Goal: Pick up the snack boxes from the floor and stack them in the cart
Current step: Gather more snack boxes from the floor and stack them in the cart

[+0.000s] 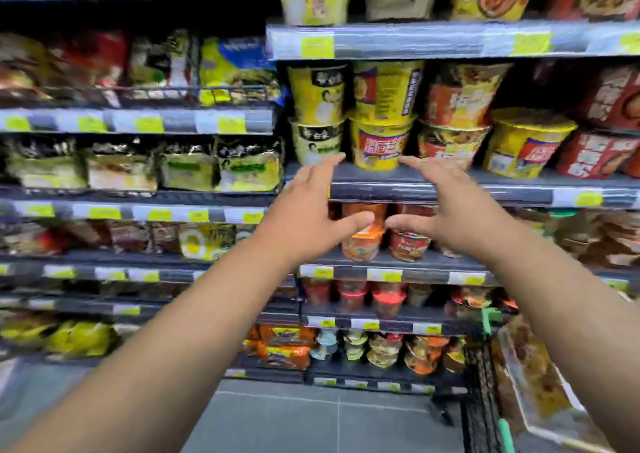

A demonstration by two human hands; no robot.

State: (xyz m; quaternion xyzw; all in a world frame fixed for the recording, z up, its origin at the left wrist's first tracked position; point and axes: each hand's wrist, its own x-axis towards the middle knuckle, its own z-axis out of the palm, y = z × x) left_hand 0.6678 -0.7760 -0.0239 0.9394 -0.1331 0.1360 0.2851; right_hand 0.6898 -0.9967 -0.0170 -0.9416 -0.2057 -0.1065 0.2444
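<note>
1. Our hands are spread wide and hold nothing. The left hand [308,210] and right hand [450,206] face each other, reaching toward a yellow cup [379,144] on the shelf [381,189], not touching it.
2. No box shows on the grey floor [311,418], so we risk taking shelf goods instead.
3. The cups stand two high, and a nudge could tip them off the shelf lip.
4. The cart [481,400] sits low on our right. A flat pack [533,383] in it may be a box, but it is too blurred to tell.
5. The cups are tapered and glossy. The shelf is dark metal, the cart is black mesh with a green handle [490,317], and the floor is smooth tile.
</note>
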